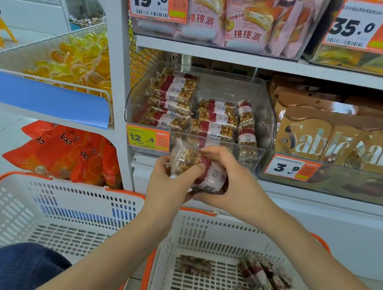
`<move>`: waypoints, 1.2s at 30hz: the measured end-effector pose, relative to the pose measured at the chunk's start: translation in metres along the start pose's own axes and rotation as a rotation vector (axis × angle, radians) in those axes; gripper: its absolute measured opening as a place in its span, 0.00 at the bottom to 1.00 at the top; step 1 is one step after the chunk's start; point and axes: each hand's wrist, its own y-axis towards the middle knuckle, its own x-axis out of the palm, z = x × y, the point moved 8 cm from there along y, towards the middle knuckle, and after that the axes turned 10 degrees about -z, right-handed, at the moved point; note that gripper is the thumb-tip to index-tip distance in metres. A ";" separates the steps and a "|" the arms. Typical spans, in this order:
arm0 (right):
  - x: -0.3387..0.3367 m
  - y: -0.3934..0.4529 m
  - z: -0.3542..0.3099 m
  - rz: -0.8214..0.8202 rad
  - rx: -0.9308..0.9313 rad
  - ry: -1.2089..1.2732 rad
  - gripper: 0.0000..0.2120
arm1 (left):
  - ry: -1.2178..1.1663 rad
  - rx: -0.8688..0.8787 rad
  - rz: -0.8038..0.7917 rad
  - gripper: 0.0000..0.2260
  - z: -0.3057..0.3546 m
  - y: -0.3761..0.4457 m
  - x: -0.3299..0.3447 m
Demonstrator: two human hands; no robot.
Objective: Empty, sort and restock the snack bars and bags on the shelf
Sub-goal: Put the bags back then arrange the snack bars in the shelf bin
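Note:
Both of my hands hold a small stack of nut snack bars (198,168) in front of the shelf, just below a clear bin (267,121). My left hand (170,181) grips the stack's left end and my right hand (231,185) wraps round its right end. Inside the clear bin lie several more snack bars (182,101) in stacks. Loose snack bars (261,287) lie at the bottom of the white right basket (222,234) under my arms. The white left basket (71,211) with an orange rim holds nothing I can see.
Brown Sablé bags (334,144) fill the bin to the right. Pink cake packs (241,20) sit on the shelf above. A wire bin of yellow jelly cups (78,63) and orange bags (67,151) are at the left. My knees show at the bottom edge.

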 end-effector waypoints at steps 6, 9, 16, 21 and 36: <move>-0.003 0.003 -0.001 0.044 -0.041 -0.220 0.29 | -0.194 -0.060 -0.001 0.14 0.000 0.010 -0.014; -0.006 0.012 -0.001 0.055 -0.065 -0.203 0.29 | -0.234 -0.049 -0.006 0.13 0.006 0.016 -0.013; -0.022 0.055 -0.011 -0.062 -0.087 -0.185 0.27 | -0.289 -0.070 -0.014 0.17 0.017 0.035 -0.026; -0.061 0.121 -0.008 0.007 -0.005 -0.191 0.25 | 0.226 0.058 0.100 0.22 0.049 0.046 -0.068; -0.031 0.225 0.029 0.021 0.097 -0.206 0.32 | 1.323 -0.095 -0.121 0.18 0.021 0.080 -0.064</move>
